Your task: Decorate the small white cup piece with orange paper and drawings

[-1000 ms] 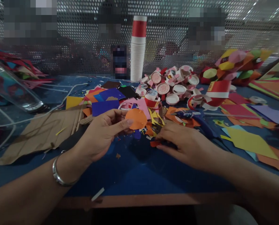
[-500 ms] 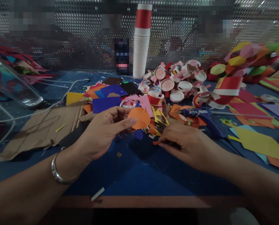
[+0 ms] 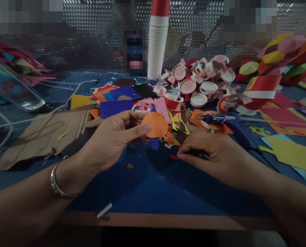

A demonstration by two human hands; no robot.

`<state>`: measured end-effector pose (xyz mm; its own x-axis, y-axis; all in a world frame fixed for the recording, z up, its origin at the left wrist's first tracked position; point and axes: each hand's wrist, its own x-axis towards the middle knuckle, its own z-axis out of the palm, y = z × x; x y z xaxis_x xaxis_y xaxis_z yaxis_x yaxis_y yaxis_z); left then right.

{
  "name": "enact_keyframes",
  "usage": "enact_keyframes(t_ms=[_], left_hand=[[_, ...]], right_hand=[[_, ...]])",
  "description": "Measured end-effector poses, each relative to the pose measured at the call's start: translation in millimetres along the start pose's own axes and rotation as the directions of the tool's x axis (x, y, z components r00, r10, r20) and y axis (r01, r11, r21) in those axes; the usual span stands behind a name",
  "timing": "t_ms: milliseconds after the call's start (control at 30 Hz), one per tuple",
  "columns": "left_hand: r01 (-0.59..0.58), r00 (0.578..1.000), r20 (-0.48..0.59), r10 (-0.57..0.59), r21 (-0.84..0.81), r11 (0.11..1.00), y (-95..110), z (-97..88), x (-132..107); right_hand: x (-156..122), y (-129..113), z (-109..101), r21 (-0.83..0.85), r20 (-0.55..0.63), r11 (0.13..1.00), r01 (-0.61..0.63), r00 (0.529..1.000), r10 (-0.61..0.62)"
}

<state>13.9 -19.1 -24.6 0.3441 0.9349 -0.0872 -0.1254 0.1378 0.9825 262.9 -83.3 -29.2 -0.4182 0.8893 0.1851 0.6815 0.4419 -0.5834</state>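
Observation:
My left hand (image 3: 112, 140) pinches an orange paper circle (image 3: 156, 124) between thumb and fingers, holding it just above the blue table (image 3: 148, 185). My right hand (image 3: 214, 156) rests low on the table to its right, fingers closed on a small dark tool with a red scrap (image 3: 174, 157) at its tip; I cannot make out what the tool is. Between and behind both hands lies a heap of coloured paper scraps (image 3: 173, 132).
A tall stack of red-and-white paper cups (image 3: 156, 41) stands at the back, with cut cup bottoms (image 3: 194, 85) piled beside it. Coloured paper sheets (image 3: 289, 151) lie right, brown cardboard (image 3: 39, 137) left, a clear container (image 3: 11, 92) far left. A perforated metal screen closes the back.
My right hand has drawn slightly toward me along the table with the red scrap. The left hand keeps the orange circle. The camera tilted down a little.

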Motion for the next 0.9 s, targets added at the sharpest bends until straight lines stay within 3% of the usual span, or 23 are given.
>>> enact_keyframes(t_ms=[267, 467, 667, 900], left_hand=[[-0.029, 0.999, 0.033, 0.029, 0.002, 1.000, -1, 3.0, 1], [-0.049, 0.997, 0.057, 0.047, 0.037, 0.998, -1, 4.1, -2], [-0.029, 0.997, 0.077, 0.022, 0.083, 0.996, -4, 6.2, -6], [-0.050, 0.997, 0.063, 0.043, 0.115, 0.992, -3, 7.7, -8]], right_hand=[[2, -3, -2, 0.045, 0.000, 0.997, -0.055, 0.998, 0.056], [3, -2, 0, 0.123, -0.092, 0.980, -0.159, 0.981, 0.170], [6, -8, 4, 0.214, -0.237, 0.969, -0.124, 0.956, 0.175], [5, -13, 3, 0.292, -0.309, 0.954, -0.075, 0.936, 0.168]])
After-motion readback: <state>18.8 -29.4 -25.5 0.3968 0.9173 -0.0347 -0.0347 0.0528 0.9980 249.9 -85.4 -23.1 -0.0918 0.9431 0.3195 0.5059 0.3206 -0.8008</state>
